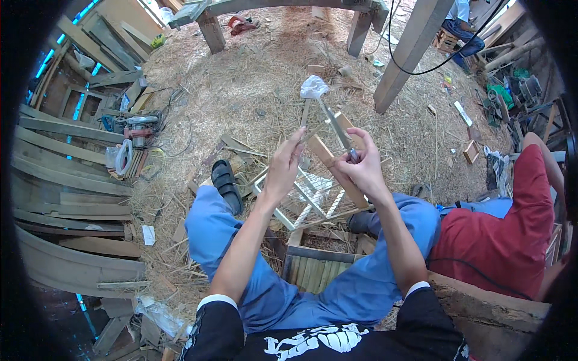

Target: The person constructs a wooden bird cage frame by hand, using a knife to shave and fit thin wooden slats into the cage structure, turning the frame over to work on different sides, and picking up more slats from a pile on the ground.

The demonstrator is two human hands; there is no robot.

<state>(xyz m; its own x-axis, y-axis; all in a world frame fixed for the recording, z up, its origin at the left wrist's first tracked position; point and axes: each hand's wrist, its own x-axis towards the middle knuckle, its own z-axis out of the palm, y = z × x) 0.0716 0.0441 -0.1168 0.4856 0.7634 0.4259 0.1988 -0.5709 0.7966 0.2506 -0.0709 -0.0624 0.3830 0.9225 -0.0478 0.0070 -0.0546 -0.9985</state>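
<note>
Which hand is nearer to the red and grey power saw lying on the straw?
Left. The left hand is raised to the right of the red and grey power saw, while the right hand is farther right, holding a thin metal tool.

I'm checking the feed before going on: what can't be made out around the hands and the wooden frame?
All in the head view:
- Left hand: its back faces the camera, hiding the palm and what the fingers pinch.
- Right hand: closed on a thin metal tool; the lower end is hidden in the fist.
- Wooden frame: partly hidden behind both hands.
- White wad: too small to identify.
</note>
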